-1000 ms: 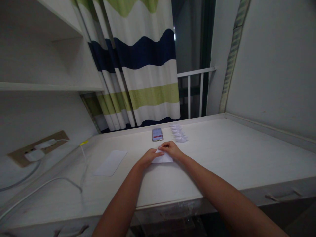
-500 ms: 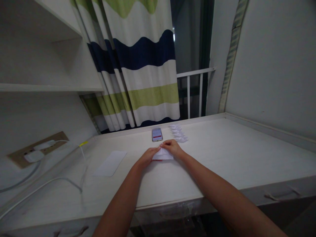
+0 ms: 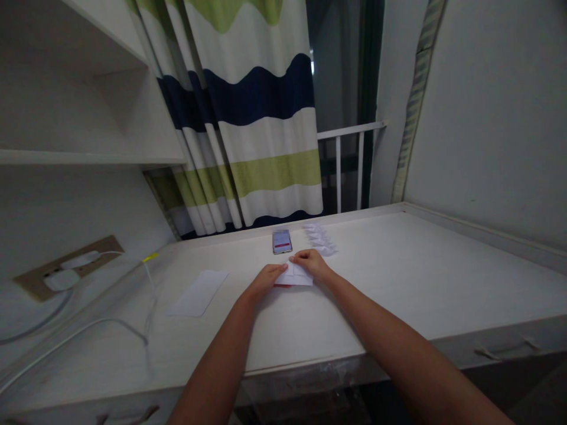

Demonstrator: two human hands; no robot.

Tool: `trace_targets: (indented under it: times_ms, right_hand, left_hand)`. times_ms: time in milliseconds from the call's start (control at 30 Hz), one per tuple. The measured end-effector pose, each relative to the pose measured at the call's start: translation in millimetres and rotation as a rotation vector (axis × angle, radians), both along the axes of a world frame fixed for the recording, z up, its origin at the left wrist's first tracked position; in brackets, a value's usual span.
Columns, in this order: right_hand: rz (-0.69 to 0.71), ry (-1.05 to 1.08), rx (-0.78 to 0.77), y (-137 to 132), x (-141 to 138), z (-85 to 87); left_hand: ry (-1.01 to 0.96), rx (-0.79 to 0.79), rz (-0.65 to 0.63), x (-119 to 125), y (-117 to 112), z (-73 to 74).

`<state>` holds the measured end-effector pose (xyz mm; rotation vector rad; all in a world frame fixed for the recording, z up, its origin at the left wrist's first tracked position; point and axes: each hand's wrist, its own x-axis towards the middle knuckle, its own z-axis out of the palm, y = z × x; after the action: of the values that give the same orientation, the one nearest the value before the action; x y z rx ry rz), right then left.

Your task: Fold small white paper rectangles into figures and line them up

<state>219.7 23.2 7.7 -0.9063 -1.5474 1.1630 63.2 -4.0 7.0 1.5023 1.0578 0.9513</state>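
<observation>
Mid-bench, toward the back edge, a folded white paper (image 3: 295, 275) is held between both hands: left hand (image 3: 266, 282) is closed on its left end, right hand (image 3: 312, 264) is pressed over its top edge. The fold is now flatter and squarer than a second ago, with a red edge (image 3: 282, 285) exposed beneath. A phone (image 3: 282, 242) and folded paper pieces (image 3: 319, 241) are placed just beyond.

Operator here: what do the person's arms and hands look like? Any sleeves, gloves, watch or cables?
The arms are bare, with no sleeve in view. The left hand and right hand are ungloved. No watch, bracelet or cable shows; rings would be too small to tell.
</observation>
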Motion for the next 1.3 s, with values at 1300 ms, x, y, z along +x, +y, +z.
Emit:
trace_targets:
  times_ms: [1300]
  right_hand:
    - [0.073, 0.029, 0.103, 0.3, -3.7, -3.1]
  left_hand:
    - [-0.025, -0.033, 0.195, -3.3, 3.8, -0.3]
